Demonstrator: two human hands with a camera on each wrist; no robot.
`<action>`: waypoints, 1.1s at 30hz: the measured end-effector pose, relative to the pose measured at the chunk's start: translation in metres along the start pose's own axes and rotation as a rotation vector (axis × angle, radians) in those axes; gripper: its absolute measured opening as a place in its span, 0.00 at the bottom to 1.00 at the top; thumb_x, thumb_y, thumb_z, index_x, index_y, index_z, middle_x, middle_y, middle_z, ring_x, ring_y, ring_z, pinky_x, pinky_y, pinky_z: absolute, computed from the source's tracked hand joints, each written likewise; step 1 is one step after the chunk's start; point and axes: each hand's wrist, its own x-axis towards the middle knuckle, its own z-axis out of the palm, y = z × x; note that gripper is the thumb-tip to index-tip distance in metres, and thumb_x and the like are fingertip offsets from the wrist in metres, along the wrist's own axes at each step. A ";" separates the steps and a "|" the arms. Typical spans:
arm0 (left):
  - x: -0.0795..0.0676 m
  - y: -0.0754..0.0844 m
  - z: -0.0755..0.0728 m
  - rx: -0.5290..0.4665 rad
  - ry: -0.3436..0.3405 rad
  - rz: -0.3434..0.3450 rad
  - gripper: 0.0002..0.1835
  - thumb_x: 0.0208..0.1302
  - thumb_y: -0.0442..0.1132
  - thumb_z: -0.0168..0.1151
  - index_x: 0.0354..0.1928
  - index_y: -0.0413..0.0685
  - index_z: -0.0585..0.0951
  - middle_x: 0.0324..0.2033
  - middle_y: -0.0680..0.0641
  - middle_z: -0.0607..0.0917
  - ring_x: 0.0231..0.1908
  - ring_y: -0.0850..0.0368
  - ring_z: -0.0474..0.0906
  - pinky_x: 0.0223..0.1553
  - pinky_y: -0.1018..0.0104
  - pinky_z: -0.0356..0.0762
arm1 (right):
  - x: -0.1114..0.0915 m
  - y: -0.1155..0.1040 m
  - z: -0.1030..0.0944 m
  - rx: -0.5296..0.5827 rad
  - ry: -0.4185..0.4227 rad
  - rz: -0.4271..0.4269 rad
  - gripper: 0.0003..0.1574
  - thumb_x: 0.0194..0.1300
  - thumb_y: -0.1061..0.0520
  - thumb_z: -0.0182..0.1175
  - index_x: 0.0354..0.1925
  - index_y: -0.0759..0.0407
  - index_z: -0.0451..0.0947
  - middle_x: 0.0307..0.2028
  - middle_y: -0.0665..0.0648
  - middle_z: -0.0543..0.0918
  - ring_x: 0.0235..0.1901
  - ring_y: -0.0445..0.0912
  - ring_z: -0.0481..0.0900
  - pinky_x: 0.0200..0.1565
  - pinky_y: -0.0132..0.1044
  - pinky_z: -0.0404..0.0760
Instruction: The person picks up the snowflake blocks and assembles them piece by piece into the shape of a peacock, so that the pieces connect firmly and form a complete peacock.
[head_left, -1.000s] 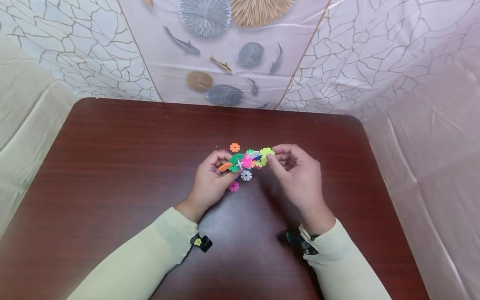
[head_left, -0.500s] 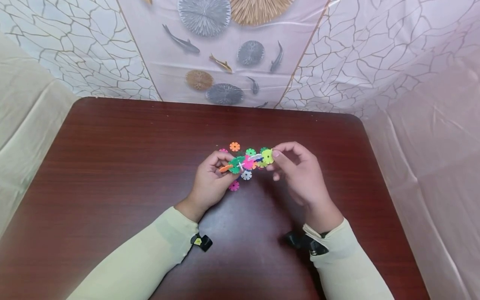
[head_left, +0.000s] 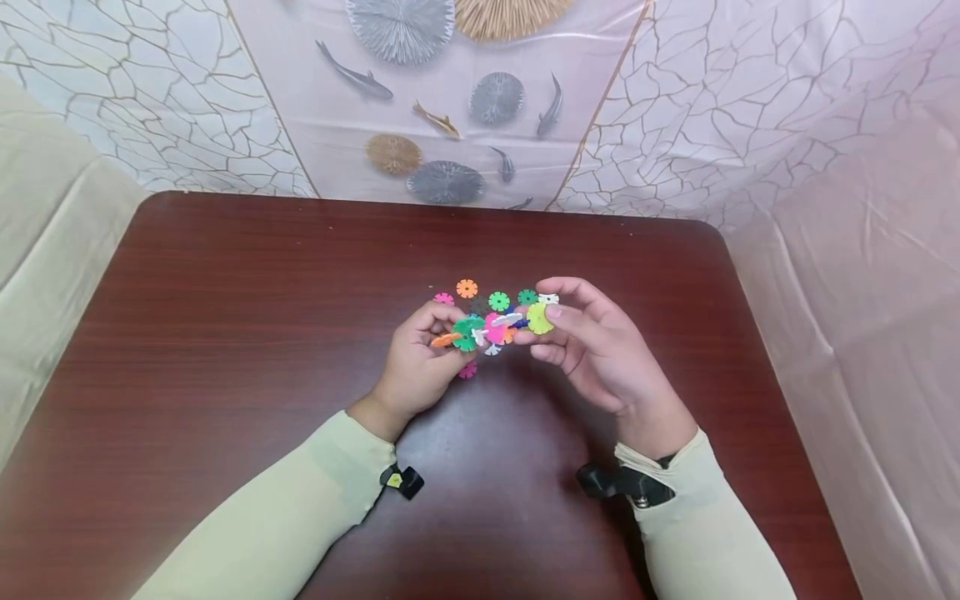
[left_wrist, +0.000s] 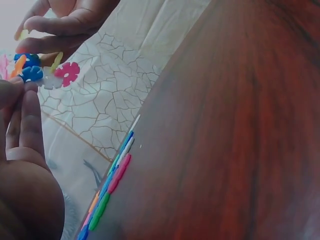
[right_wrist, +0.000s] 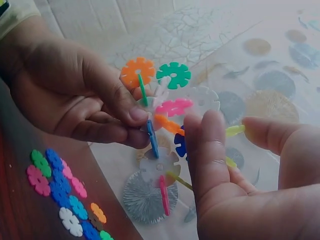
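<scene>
My left hand point(head_left: 416, 358) pinches a cluster of joined, notched plastic discs above the table, its thumb and fingers on a blue disc point(right_wrist: 152, 139) in the right wrist view. The cluster has a green disc point(head_left: 465, 333), a pink disc point(head_left: 493, 327), orange, white and dark blue ones, slotted at angles to each other. At the cluster's right end my right hand point(head_left: 618, 358) pinches a yellow-green disc point(head_left: 538, 318) between thumb and fingers. Another pink disc point(left_wrist: 68, 74) sticks out from the cluster in the left wrist view. Fingers partly hide the joints.
Several loose discs lie on the dark red table point(head_left: 262, 333) under and behind the hands, among them an orange disc point(head_left: 467, 288), a light green disc point(head_left: 498, 301) and a pink disc point(head_left: 468, 369). Patterned cloth point(head_left: 442, 125) hangs behind the table.
My right hand has turned and shifted slightly right, its lower fingers spreading out. The yellow-green disc moved slightly right and down with it. My left hand stays nearly in place, holding the cluster.
</scene>
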 end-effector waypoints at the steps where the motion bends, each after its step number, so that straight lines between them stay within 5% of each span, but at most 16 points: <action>1: 0.000 0.000 0.000 -0.006 -0.003 0.003 0.18 0.62 0.16 0.74 0.50 0.28 0.79 0.33 0.55 0.88 0.24 0.55 0.84 0.33 0.70 0.88 | 0.000 -0.001 0.001 0.009 -0.002 0.000 0.20 0.85 0.67 0.57 0.69 0.59 0.71 0.51 0.60 0.88 0.45 0.51 0.98 0.47 0.37 0.95; 7: 0.001 0.003 0.000 -0.047 -0.020 0.048 0.17 0.61 0.14 0.71 0.49 0.26 0.77 0.32 0.57 0.88 0.23 0.44 0.83 0.33 0.68 0.90 | -0.002 -0.007 0.004 0.021 -0.031 -0.007 0.19 0.85 0.68 0.57 0.67 0.59 0.73 0.51 0.61 0.87 0.48 0.54 0.97 0.52 0.42 0.94; 18: 0.002 0.009 0.001 -0.048 -0.024 0.109 0.18 0.60 0.13 0.70 0.50 0.26 0.77 0.35 0.59 0.89 0.28 0.60 0.85 0.37 0.71 0.90 | -0.006 -0.013 0.010 0.039 -0.081 -0.042 0.17 0.84 0.71 0.54 0.64 0.59 0.76 0.52 0.60 0.86 0.48 0.53 0.97 0.54 0.42 0.94; 33: -0.001 0.008 0.002 -0.091 -0.021 0.110 0.18 0.61 0.15 0.72 0.49 0.26 0.77 0.35 0.59 0.89 0.28 0.64 0.85 0.36 0.72 0.89 | -0.010 -0.008 0.011 0.050 -0.083 -0.066 0.19 0.84 0.71 0.55 0.67 0.60 0.75 0.52 0.60 0.88 0.48 0.53 0.97 0.55 0.42 0.93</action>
